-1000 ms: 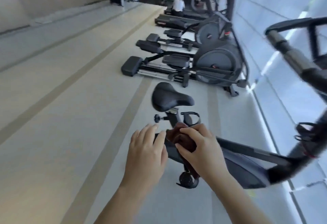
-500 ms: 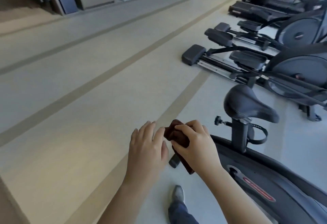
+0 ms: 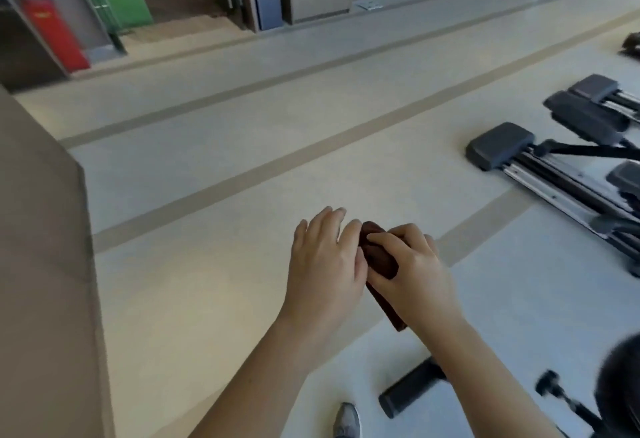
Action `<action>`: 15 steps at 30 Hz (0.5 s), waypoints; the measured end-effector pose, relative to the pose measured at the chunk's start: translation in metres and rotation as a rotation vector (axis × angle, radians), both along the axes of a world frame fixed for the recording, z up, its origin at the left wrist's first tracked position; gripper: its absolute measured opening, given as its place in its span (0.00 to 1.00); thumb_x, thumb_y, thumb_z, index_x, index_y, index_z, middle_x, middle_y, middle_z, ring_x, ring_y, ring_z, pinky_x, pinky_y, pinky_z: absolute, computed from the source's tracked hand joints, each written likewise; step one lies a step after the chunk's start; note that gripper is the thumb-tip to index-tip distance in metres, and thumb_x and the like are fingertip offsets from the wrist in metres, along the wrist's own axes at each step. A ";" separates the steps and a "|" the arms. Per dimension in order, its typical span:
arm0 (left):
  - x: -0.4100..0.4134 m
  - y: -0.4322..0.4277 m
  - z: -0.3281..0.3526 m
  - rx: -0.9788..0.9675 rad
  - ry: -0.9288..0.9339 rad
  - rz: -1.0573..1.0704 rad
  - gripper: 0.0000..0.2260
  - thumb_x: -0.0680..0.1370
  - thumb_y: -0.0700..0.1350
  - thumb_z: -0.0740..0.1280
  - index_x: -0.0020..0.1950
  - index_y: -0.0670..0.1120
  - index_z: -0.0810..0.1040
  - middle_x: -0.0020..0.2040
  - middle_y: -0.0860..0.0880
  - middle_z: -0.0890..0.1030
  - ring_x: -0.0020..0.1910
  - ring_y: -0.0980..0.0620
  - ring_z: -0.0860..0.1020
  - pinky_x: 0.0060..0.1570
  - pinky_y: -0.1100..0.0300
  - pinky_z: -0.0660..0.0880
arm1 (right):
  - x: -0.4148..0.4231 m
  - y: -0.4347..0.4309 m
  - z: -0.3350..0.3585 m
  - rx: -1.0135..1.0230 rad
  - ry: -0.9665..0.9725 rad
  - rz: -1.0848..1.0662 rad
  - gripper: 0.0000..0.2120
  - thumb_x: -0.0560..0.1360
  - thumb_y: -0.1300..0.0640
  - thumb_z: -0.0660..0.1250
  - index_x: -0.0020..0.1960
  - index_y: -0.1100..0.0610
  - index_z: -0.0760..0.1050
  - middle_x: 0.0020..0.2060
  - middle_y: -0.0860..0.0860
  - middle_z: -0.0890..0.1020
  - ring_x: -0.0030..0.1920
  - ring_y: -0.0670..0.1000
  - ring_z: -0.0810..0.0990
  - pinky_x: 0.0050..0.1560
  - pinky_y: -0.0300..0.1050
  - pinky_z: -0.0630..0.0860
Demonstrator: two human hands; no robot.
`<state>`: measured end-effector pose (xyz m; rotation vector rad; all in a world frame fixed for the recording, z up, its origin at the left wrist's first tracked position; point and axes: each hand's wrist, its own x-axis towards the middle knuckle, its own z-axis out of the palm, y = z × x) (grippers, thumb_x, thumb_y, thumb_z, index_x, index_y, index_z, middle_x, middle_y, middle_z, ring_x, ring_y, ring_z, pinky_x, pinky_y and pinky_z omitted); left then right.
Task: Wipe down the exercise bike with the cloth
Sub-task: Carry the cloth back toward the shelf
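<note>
Hands meet in mid-air over the pale floor (image 3: 214, 195), chest-high in the head view. The right hand (image 3: 414, 273) is curled round the cloth (image 3: 379, 259), a dark brown bundle, with the thumb pressed along its top and a folded end hanging out below the palm. The left hand (image 3: 325, 264) lies beside it with fingers nearly straight and close together, its thumb edge touching the cloth; its palm side is hidden, so I cannot tell whether it grips anything.

The cloth is off the exercise bike (image 3: 620, 378), which shows only at the lower right edge: a blurred dark saddle, a black knob (image 3: 549, 381) and a black foot bar (image 3: 410, 392) under the right forearm. A grey shoe (image 3: 346, 420) stands near that bar. Elliptical machines (image 3: 554, 174) line the right side.

Compared with half a second ago, the view has swung left — the saddle has slid from the right middle down to the corner, and a beige panel (image 3: 45, 264) now fills the left edge — while both hands keep the same pose on the cloth.
</note>
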<state>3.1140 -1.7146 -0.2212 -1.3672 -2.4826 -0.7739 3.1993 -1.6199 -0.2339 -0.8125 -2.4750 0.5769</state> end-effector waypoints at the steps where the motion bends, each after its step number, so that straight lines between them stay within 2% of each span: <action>1: -0.013 0.009 0.002 0.012 -0.002 0.023 0.11 0.70 0.36 0.70 0.52 0.38 0.79 0.55 0.39 0.79 0.58 0.39 0.76 0.55 0.40 0.72 | -0.015 0.010 0.001 0.006 0.006 0.018 0.14 0.67 0.51 0.74 0.51 0.53 0.80 0.47 0.52 0.79 0.49 0.57 0.75 0.36 0.51 0.77; 8: -0.114 0.026 -0.007 -0.008 -0.022 0.185 0.12 0.69 0.36 0.71 0.53 0.38 0.79 0.55 0.39 0.79 0.57 0.39 0.76 0.56 0.41 0.72 | -0.123 0.052 0.000 0.030 -0.037 0.158 0.16 0.65 0.55 0.75 0.52 0.54 0.80 0.47 0.53 0.79 0.47 0.58 0.76 0.35 0.49 0.77; 15: -0.261 0.040 -0.028 -0.038 -0.070 0.266 0.14 0.69 0.37 0.72 0.54 0.39 0.79 0.56 0.39 0.80 0.57 0.39 0.76 0.55 0.39 0.72 | -0.279 0.080 -0.012 0.063 -0.023 0.222 0.16 0.64 0.56 0.76 0.51 0.54 0.80 0.46 0.53 0.79 0.46 0.58 0.77 0.34 0.47 0.76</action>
